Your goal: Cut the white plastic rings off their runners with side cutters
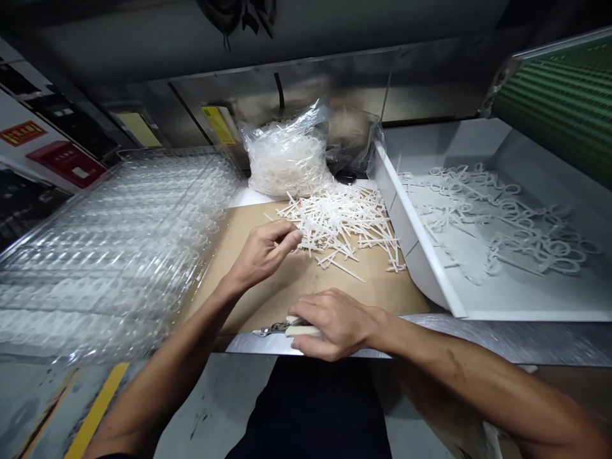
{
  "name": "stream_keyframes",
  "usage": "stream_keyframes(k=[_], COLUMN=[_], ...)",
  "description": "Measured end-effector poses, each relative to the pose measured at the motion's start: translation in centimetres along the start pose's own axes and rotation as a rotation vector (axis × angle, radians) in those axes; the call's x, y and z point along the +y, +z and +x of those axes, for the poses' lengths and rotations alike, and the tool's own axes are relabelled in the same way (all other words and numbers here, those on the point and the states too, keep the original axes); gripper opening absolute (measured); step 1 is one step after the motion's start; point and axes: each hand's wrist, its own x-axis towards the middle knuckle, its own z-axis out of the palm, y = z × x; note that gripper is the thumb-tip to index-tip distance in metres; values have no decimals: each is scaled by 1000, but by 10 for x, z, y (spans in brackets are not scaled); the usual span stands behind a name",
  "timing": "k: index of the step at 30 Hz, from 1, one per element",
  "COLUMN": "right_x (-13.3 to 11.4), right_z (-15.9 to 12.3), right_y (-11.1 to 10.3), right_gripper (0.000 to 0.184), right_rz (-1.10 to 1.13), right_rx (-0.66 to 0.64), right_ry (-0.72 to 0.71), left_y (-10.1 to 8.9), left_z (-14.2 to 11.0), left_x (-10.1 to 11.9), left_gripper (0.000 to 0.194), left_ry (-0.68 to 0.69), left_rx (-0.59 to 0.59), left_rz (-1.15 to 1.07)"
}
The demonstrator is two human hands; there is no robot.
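Note:
My right hand point(335, 322) is wrapped round the cream handles of a pair of small metal-jawed pliers point(273, 328), held above the table's metal front edge with the jaws pointing left. My left hand point(268, 252) is closed with thumb and fingers together, at the left side of a loose pile of thin white plastic pieces point(342, 217). Whatever may be between those fingers is hidden. The pile spreads over a brown cardboard sheet point(282, 290). Behind it stands a clear plastic bag point(287, 156) filled with more whitish parts.
To the left, clear plastic trays point(95, 255) hold rows of translucent parts. On the right, a large white bin point(421, 261) contains scattered white ring-ended pieces point(526, 223). A green ribbed panel point(559, 102) rises behind the bin. A steel wall point(354, 80) closes off the back.

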Motion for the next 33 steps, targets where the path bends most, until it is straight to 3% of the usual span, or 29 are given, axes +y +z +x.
stream_keyframes(k=[5,10,16,33], right_x=[5,8,18,22], right_z=[3,3,1,-1], right_y=[-13,-31,-35,-32], right_gripper=[24,26,33,37], right_rz=[109,213,486,633], right_rx=[107,234,285,285], right_ry=[84,284,534,581], left_y=[4,8,2,11], left_z=[-10,-19,-23,-24], left_x=[-35,-37,-21,-11], left_gripper=[23,28,18,17], left_ry=[-114,-32,158,257], left_rx=[221,373,388,341], left_rz=[-155,-78,62,73])
